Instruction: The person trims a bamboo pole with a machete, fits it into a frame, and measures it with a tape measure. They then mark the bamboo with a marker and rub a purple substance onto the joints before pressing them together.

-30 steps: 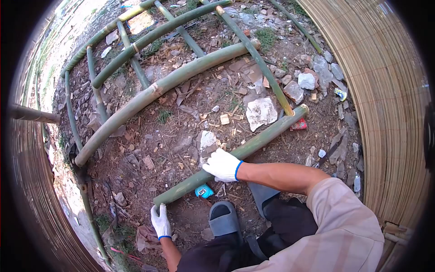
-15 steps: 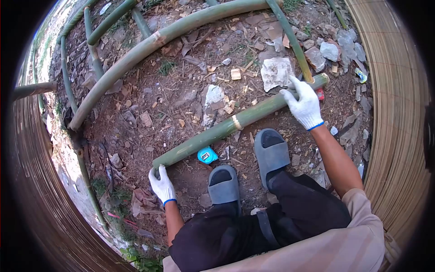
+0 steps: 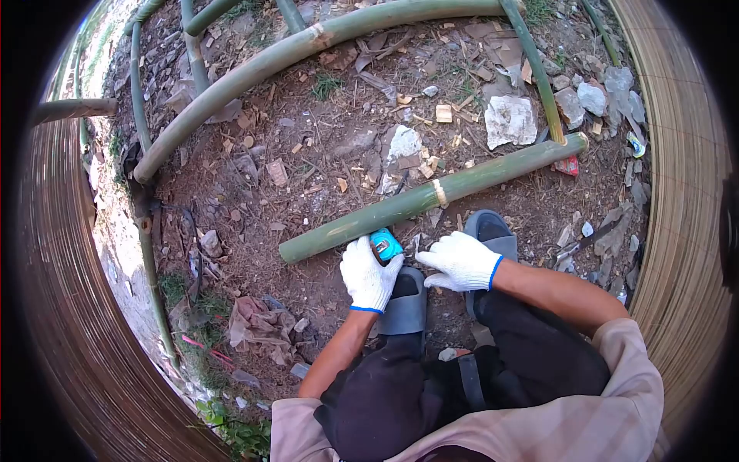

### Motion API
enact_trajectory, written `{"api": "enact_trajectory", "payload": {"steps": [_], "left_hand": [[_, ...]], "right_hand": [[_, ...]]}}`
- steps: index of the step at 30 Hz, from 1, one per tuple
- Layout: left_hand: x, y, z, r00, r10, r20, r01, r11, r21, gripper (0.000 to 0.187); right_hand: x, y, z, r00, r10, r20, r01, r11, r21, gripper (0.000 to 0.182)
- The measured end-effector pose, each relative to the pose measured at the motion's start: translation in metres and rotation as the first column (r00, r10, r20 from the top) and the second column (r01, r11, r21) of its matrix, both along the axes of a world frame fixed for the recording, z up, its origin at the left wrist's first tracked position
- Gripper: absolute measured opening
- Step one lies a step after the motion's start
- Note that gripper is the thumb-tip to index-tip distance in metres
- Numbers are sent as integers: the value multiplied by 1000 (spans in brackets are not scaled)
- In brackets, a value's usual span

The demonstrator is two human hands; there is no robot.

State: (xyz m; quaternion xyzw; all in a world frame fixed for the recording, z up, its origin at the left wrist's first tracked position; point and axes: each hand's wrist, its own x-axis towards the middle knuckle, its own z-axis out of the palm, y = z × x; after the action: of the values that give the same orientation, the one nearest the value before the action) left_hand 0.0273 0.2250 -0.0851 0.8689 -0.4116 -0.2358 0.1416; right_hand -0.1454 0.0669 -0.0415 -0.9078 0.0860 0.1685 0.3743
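A thick green bamboo pole point(image 3: 385, 212) lies slanting on the dirt, with a pale ring at its middle. Just below its left part, my left hand point(image 3: 369, 276), in a white glove, is closed on a turquoise tape measure point(image 3: 386, 244). My right hand point(image 3: 459, 262), gloved too, is a little to the right of the tape measure, above the sandals. Its fingers point left and look bent; whether they hold anything is hidden. A thinner green pole point(image 3: 539, 73) meets the thick pole near its right end.
A long curved bamboo pole point(image 3: 254, 73) arches across the top. White rocks point(image 3: 510, 122) and wood chips are scattered over the ground. A knife-like blade point(image 3: 589, 240) lies at the right. Slatted bamboo screens point(image 3: 685, 192) stand along both sides. Grey sandals point(image 3: 403, 312) are below the pole.
Both hands have left the ends of the thick pole and come together near its lower side. My left hand has taken hold of the tape measure. The view has shifted slightly.
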Motion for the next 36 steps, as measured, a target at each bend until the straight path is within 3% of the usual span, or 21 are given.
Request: {"api": "enact_trajectory", "payload": {"steps": [3, 6, 7, 8, 9, 11, 13, 14, 16, 17, 18, 20, 21, 23, 24, 25, 28, 30, 31, 33, 36], "left_hand": [[5, -8, 0, 999, -39, -31, 39, 999, -20, 66], [5, -12, 6, 989, -133, -66, 131, 991, -27, 62], [8, -15, 9, 990, -127, -64, 125, 991, -46, 62], [11, -15, 14, 929, -69, -364, 62, 998, -30, 66], [13, -14, 19, 778, -2, -628, 9, 1000, 9, 69], [22, -8, 27, 712, -50, -700, 93, 995, 23, 66], [25, -4, 28, 373, 51, -926, 25, 998, 65, 64], [24, -4, 29, 371, 42, -928, 29, 998, 57, 64], [20, -3, 32, 260, 85, -962, -161, 986, 44, 47], [14, 0, 26, 244, 85, -966, -240, 970, 24, 56], [8, -5, 31, 322, 46, -946, -269, 962, -45, 64], [-4, -7, 21, 433, 15, -901, -317, 938, -137, 91], [-10, -16, 33, 463, -13, -886, -383, 898, -214, 90], [-10, -24, 28, 360, -53, -931, -437, 873, -218, 84], [-3, -26, 30, 454, -112, -884, -339, 896, -288, 73], [-1, -27, 29, 546, -153, -824, -262, 903, -341, 71], [0, -30, 43, 467, -133, -874, -215, 942, -258, 78], [0, -31, 43, 381, -233, -895, -222, 916, -333, 85], [-3, -32, 39, 353, -264, -897, -282, 884, -372, 78], [-1, -36, 43, 383, -135, -914, -196, 955, -223, 64], [-6, -51, 53, 468, -135, -873, -176, 954, -242, 52]], "right_hand": [[3, -5, -4, 999, -14, -39, 12, 999, -46, 55], [9, -2, -8, 959, -239, -149, 242, 970, -3, 67], [9, -6, -5, 961, -236, -145, 235, 972, -21, 67], [10, -7, -2, 947, -277, -164, 297, 949, 111, 72], [11, -6, 3, 932, -311, -189, 351, 903, 247, 77], [6, -2, -2, 921, -371, -116, 389, 871, 302, 75], [11, -8, 12, 941, -313, -131, 339, 870, 358, 83], [13, -8, 17, 927, -348, -143, 375, 827, 419, 80], [17, -12, 22, 867, -442, -231, 491, 673, 554, 74], [15, -14, 19, 824, -512, -243, 534, 557, 637, 70], [17, -17, 21, 775, -545, -320, 566, 374, 734, 64], [18, -19, 24, 718, -543, -436, 615, 203, 762, 59], [21, -20, 32, 705, -523, -479, 627, 144, 765, 58], [19, -11, 28, 688, -494, -531, 626, 33, 779, 53], [14, -5, -1, 778, -557, -291, 549, 378, 745, 51], [11, -9, 3, 764, -526, -374, 587, 326, 741, 55], [7, -24, 17, 790, -495, -362, 567, 365, 739, 54], [7, -31, 28, 828, -486, -280, 546, 586, 598, 49], [7, -35, 32, 824, -491, -283, 553, 586, 592, 49], [6, -39, 36, 868, -415, -273, 495, 764, 413, 45], [0, -38, 36, 843, -477, -248, 536, 716, 447, 48]]}}
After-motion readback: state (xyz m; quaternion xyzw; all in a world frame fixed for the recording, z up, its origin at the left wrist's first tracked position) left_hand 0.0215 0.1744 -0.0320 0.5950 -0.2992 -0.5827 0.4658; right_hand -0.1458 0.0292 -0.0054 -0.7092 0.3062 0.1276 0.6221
